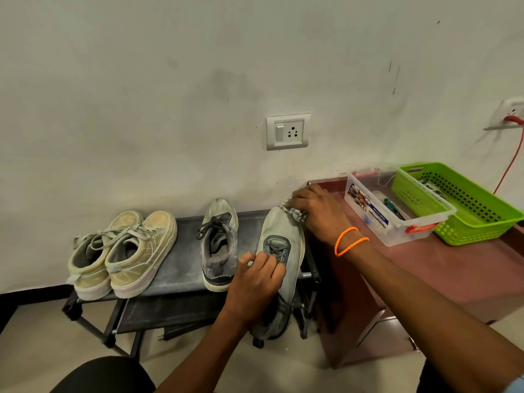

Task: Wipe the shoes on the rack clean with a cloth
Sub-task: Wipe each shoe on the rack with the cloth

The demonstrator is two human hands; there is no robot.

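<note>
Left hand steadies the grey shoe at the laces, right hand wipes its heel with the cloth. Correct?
Not quite. The right hand presses the cloth on the toe of the grey shoe, not its heel; the heel points toward the person. The left hand does grip the shoe by the laces. The head view shows it.

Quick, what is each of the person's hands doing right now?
Left hand: fingers curled round the grey shoe, holding it by its middle.
Right hand: pressing a crumpled cloth against the shoe's toe.
</note>
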